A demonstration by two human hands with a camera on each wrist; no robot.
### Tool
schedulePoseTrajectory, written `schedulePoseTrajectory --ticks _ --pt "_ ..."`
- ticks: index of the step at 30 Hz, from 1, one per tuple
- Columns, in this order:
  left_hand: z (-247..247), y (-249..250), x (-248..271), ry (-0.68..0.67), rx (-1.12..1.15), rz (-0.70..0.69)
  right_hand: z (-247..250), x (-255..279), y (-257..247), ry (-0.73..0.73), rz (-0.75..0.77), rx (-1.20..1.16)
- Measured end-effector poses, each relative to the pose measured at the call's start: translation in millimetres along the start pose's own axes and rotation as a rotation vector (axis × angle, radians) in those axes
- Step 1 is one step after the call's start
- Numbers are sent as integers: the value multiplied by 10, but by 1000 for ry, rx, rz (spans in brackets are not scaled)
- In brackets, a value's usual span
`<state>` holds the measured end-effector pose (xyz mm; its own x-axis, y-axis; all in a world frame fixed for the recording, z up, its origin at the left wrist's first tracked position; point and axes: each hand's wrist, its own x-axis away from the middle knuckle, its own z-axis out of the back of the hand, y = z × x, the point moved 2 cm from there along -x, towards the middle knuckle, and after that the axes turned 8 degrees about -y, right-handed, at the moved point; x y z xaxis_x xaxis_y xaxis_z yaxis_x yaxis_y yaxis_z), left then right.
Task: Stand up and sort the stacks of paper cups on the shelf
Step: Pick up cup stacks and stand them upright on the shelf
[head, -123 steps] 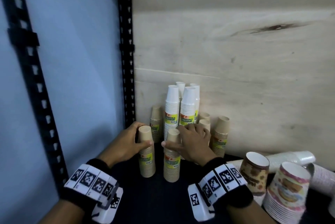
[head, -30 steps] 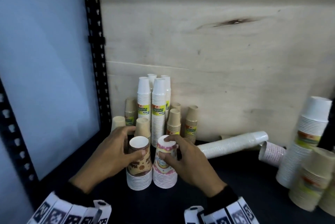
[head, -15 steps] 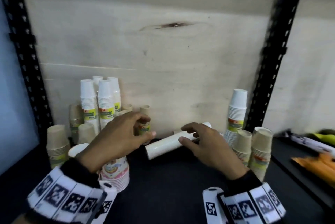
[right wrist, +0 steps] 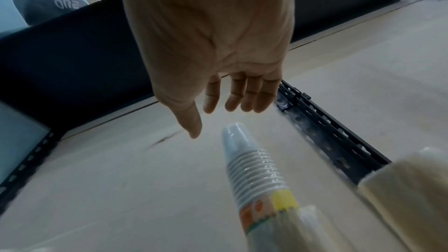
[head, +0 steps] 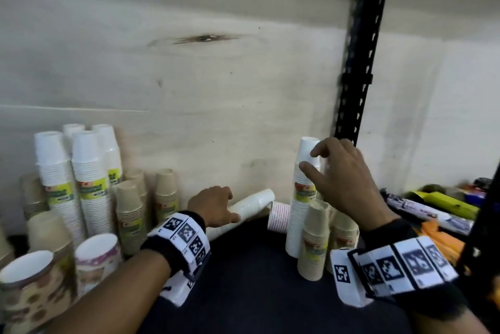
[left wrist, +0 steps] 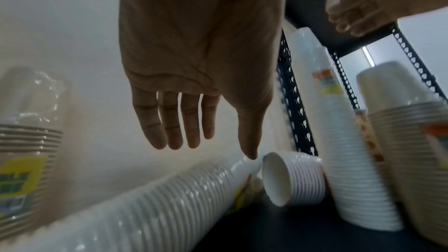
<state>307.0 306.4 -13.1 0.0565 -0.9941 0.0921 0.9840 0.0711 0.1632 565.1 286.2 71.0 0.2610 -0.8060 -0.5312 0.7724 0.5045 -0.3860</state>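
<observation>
On dark shelf [head: 251,274], long white sleeve of stacked paper cups [head: 250,205] is lying on its side by rear wall, wrapper glossy w/ yellow label. Left hand [head: 213,205] is hovering over it, fingers straight, spread. Right hand [head: 343,174] is reaching beside upright tall white cup stack [head: 304,171], fingers relaxed, gripping nothing.

Left hand [head: 213,205] low, fingers straight; right hand [head: 343,174] raised, relaxed.
</observation>
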Motion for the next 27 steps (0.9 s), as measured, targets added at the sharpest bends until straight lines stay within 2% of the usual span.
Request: schedulePoseTrajectory --ticks 4,14,27 --pt "-141 55 -198 -20 -88 42 -2 -192 0 43 -6 8" --pt "-233 105 -341 -33 -214 73 -149 -343 121 -106 -104 70" --pt "337 -117 -17 131 42 30 -20 -305 -121 -97 -49 119"
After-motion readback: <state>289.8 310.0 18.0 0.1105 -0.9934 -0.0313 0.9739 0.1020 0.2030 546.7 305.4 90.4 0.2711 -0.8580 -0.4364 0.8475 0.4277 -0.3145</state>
